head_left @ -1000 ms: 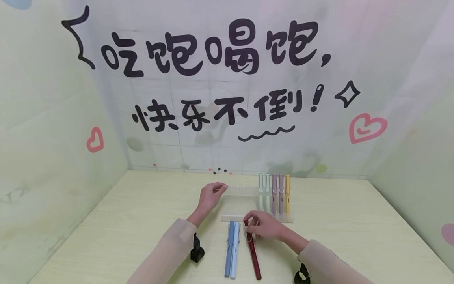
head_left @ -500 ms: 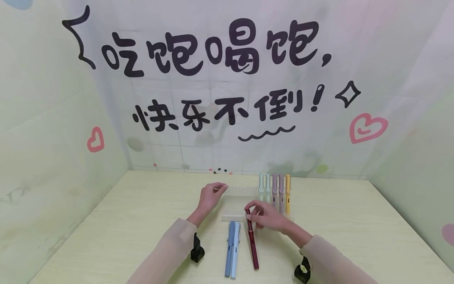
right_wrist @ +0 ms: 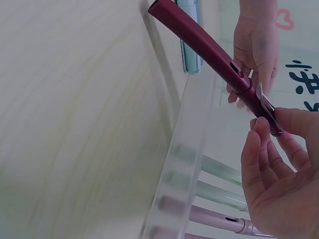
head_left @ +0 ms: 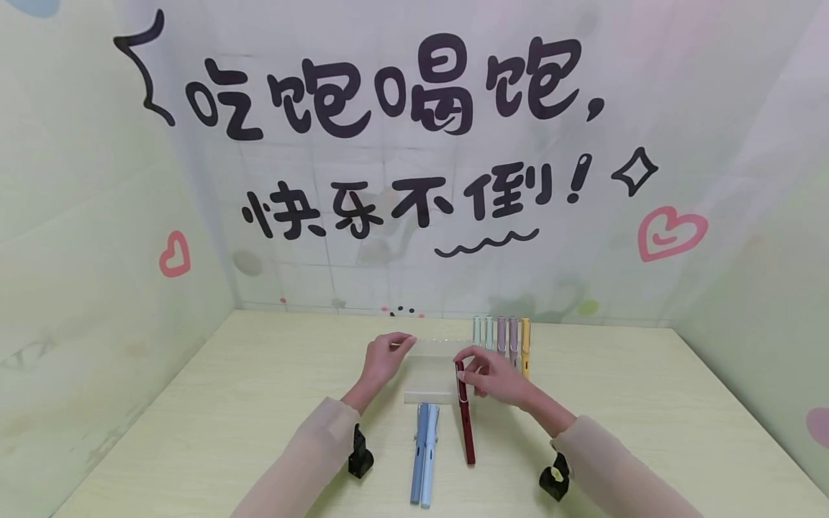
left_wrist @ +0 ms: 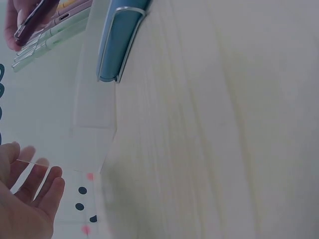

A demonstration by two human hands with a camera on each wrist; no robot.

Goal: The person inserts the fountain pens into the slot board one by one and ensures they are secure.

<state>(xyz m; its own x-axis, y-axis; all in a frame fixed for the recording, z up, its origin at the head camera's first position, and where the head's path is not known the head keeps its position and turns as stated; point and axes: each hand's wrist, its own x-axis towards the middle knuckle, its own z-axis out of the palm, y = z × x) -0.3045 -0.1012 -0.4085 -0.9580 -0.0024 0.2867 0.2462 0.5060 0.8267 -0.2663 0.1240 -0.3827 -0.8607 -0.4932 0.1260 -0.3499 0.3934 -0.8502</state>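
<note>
A clear acrylic pen stand [head_left: 429, 397] is on the table, its left upper edge pinched between the thumb and fingers of my left hand [head_left: 382, 363]. My right hand [head_left: 497, 378] pinches a dark red pen [head_left: 468, 432] by its clipped cap end. The right wrist view shows this red pen [right_wrist: 204, 50] slanting off the tabletop, its other end free, with a shadow below. Standing in the rack's right part are pale green pens [head_left: 477, 328], purple pens [head_left: 501, 337] and a yellow pen [head_left: 525, 349]; my right hand partly hides them.
In front of the stand, a darker blue pen [head_left: 419, 453] and a light blue pen [head_left: 429, 460] lie side by side on the pale wooden table [head_left: 227, 432]. A printed backdrop [head_left: 388, 280] closes off the back and sides.
My right hand has raised the dark red pen off the table and carried it away from me, slightly rightward, toward the stand. My left hand has stayed in place.
</note>
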